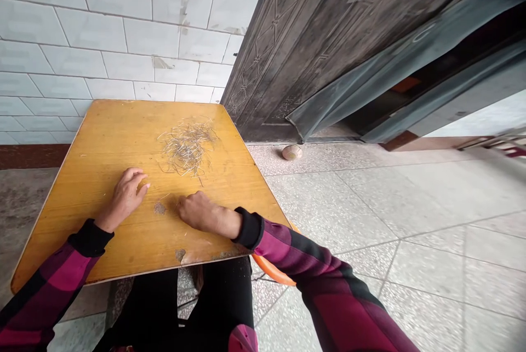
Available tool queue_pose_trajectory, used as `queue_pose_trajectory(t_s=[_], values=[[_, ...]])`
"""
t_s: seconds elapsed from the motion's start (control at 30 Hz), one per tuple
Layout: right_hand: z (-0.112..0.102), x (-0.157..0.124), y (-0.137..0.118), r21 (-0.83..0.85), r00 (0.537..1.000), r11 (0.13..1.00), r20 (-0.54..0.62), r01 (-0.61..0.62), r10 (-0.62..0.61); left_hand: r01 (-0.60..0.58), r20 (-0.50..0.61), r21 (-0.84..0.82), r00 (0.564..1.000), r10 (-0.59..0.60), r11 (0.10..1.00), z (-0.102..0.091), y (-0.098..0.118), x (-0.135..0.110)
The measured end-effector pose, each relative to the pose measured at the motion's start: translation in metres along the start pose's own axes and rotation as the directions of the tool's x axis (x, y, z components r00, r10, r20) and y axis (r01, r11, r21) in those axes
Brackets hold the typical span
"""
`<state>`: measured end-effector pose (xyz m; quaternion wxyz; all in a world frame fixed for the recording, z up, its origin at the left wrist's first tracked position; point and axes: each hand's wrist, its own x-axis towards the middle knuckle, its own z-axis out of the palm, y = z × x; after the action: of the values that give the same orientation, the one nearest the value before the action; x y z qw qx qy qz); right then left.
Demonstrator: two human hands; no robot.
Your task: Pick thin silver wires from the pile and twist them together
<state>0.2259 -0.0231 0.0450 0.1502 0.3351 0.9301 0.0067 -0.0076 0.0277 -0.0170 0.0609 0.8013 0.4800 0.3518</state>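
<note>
Bare wood runs down the whole left side of the table (94,138), far edge to near edge, and a hand passes freely there. Far centre, the tangle of thin strands (187,146) sits in the way, with loose ends trailing toward the near side. Between the left hand (125,196) and the right hand (201,212) there's a narrow gap, and a small grey fleck (159,208) lies in it. Near edge, between the two sleeves, it's bare wood again. The tiled wall (123,40) closes off the far side just behind the table. The dark door (329,29) stands off the far right corner. To the right, the floor (390,220) lies wide and bare.
</note>
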Motion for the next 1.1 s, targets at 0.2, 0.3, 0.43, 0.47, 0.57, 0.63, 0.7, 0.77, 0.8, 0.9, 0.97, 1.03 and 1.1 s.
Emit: queue_pose_trajectory(t_s=[0.2,0.3,0.43,0.47,0.57,0.63,0.7,0.77,0.8,0.9,0.97,1.03,1.1], values=[[-0.02,0.004,0.053,-0.063,0.985,0.988,-0.11,-0.142,0.135,-0.022,-0.003,0.017,1.0,0.022,1.0,0.002,-0.001,-0.001],[-0.032,0.015,0.089,-0.054,0.963,0.974,-0.169,-0.219,0.207,-0.044,-0.003,0.038,0.999,0.044,0.998,0.002,-0.002,-0.002],[-0.023,0.035,0.159,0.13,0.858,0.937,-0.376,-0.324,0.349,-0.075,-0.004,0.071,0.997,0.075,0.995,0.004,-0.002,-0.004],[-0.015,0.041,0.18,0.205,0.822,0.927,-0.431,-0.314,0.373,-0.085,-0.008,0.081,0.996,0.086,0.993,0.005,-0.002,-0.005],[0.015,0.054,0.237,0.493,0.613,0.767,-0.474,-0.411,0.633,-0.133,0.001,0.13,0.991,0.134,0.983,0.009,0.003,-0.006],[0.035,0.063,0.266,0.621,0.502,0.625,-0.392,-0.473,0.771,-0.172,0.023,0.174,0.985,0.17,0.97,0.013,0.008,-0.005],[0.051,0.071,0.285,0.652,0.462,0.573,-0.36,-0.497,0.811,-0.208,0.059,0.21,0.978,0.2,0.955,0.017,0.015,-0.004],[0.062,0.082,0.294,0.673,0.449,0.55,-0.344,-0.494,0.825,-0.24,0.106,0.227,0.969,0.221,0.944,0.021,0.02,-0.003],[0.065,0.088,0.295,0.681,0.453,0.55,-0.343,-0.483,0.823,-0.254,0.13,0.229,0.965,0.229,0.94,0.023,0.023,-0.002],[0.069,0.107,0.288,0.697,0.498,0.582,-0.359,-0.419,0.789,-0.273,0.187,0.235,0.955,0.232,0.933,0.026,0.027,-0.001],[0.067,0.12,0.277,0.703,0.537,0.61,-0.377,-0.365,0.755,-0.277,0.208,0.245,0.951,0.229,0.929,0.025,0.028,-0.001],[0.062,0.133,0.261,0.708,0.57,0.631,-0.39,-0.316,0.723,-0.279,0.221,0.256,0.949,0.225,0.926,0.024,0.029,0.0],[0.054,0.147,0.241,0.715,0.596,0.641,-0.396,-0.278,0.699,-0.276,0.235,0.268,0.948,0.215,0.923,0.022,0.03,0.001]])
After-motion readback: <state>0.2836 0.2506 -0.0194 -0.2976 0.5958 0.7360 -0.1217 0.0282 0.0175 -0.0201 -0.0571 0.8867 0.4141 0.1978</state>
